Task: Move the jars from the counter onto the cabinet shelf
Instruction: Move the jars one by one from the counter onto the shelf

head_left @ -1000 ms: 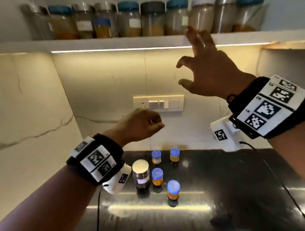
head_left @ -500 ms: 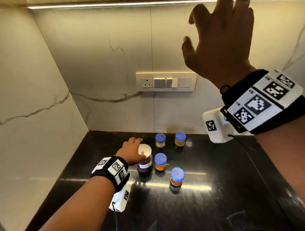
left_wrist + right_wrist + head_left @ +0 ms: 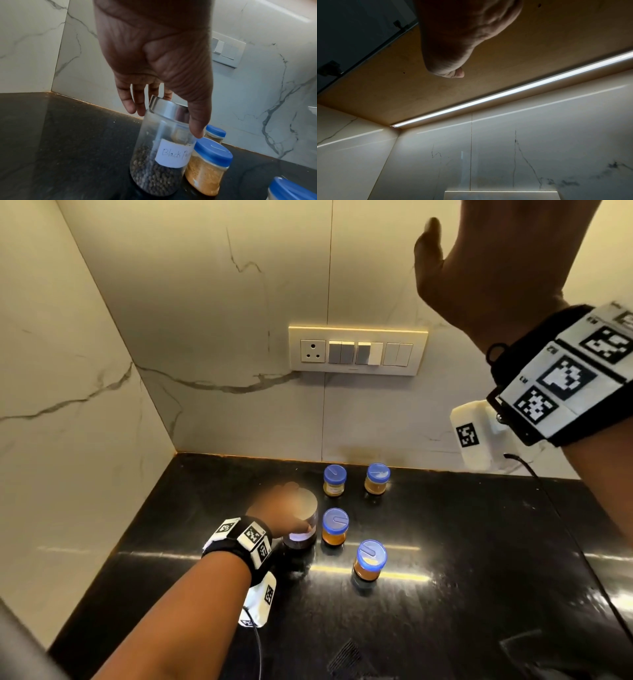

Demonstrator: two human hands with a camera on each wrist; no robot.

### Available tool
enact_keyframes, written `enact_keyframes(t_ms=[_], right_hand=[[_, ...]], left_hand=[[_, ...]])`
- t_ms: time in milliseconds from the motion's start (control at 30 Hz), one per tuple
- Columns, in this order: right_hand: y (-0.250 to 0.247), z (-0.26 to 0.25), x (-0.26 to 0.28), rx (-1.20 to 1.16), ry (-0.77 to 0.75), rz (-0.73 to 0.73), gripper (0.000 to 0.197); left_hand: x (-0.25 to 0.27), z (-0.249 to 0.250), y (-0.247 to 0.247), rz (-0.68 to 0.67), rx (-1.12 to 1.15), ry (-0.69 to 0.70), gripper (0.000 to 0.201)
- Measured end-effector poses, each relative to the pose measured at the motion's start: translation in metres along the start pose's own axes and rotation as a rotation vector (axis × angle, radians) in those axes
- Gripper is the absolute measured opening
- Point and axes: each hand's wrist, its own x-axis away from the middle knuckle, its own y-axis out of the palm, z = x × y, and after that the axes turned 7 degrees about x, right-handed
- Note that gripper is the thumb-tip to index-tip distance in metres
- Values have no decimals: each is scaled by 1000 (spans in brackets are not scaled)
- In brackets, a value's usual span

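Glass, by the look: clear pepper jar (image 3: pixel 161 155) with shiny metal lid (image 3: pixel 169 108), part full of peppercorns, likely light but smooth and breakable. Standing upright on black table (image 3: pixel 479 542), directly under left hand (image 3: pixel 154 56). Fingers (image 3: pixel 127 100) spread behind the lid, thumb down the front wall, not plainly closed round it yet. Best taken round the body just under the lid, not by the lid alone. Just right of that grip, touching or nearly, small blue-lidded jar (image 3: pixel 205 170); three more beyond. Right hand (image 3: pixel 486 268) raised high, fingers out of view, holding nothing seen
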Motion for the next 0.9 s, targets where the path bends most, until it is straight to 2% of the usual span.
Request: enact_keyframes(t_ms=[200,400,500,667,900], right_hand=[[-4,-4,1,29,8,7,64],[-1,-10,-1,103,75,189,57],[-8,-8,1,37,40,153,52],[-24,-1,7,12,2,135,33],[-42,5,14,-78,-53,143,29]], left_hand=[[8,-4,-5,28,100,26,93],[25,11,-36,93,185,107,84],[41,25,-58,136,219,179,83],[73,58,-104,184,251,330,84],[148,116,-184,406,257,633,77]])
